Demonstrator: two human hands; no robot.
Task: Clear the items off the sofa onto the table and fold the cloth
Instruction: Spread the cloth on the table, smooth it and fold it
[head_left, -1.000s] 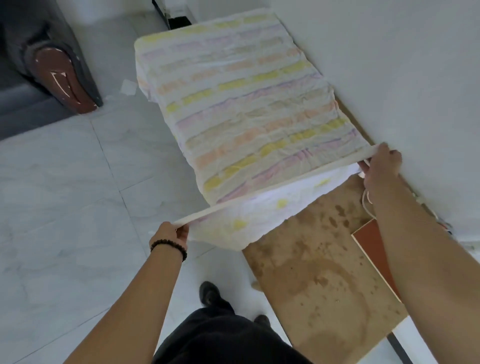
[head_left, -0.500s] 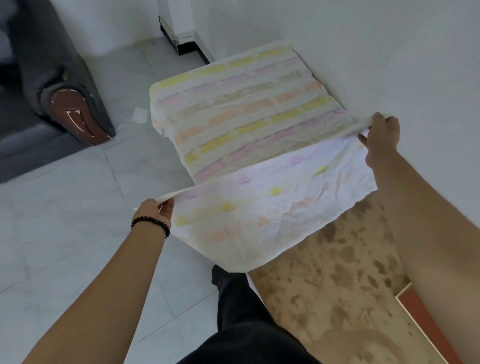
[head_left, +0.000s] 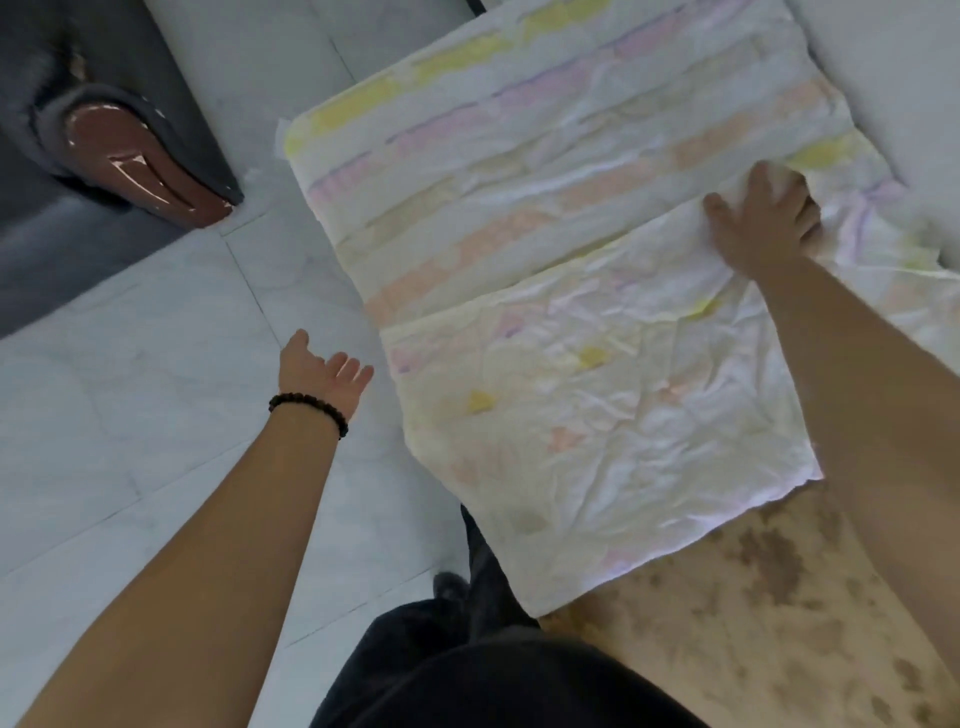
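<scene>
Pale marble tiles cover the floor (head_left: 130, 415), and a white wall (head_left: 893, 78) runs along the upper right. At the upper left stands a dark grey sofa (head_left: 62, 249) with a glossy brown armrest panel (head_left: 140, 166). Against the wall is a counter (head_left: 727, 649) with a mottled brown top, bare at its near end.

The cloth (head_left: 519, 171), white with faded yellow, pink, purple and orange stripes, lies spread over the rest of the counter. Its near part is folded back over itself, so the paler, creased reverse side faces up and the fold's free edge runs slantwise across the striped part.

The right arm reaches forward over the folded part. The right hand (head_left: 761, 223) lies back-up at the far right end of that edge, thumb spread to the left and fingers curled down into the fabric. Its grip holds the cloth, which bunches just beside the fingers.

The left arm stretches forward over the floor. The left hand (head_left: 324, 376), with a black bead bracelet (head_left: 309, 413) at its wrist, hangs just beside the cloth's left edge without touching it. Its fingers are relaxed and slightly spread: a wide grip holding nothing.

Below are dark trousers (head_left: 493, 686) and one dark shoe (head_left: 449, 584) on the tiles.
</scene>
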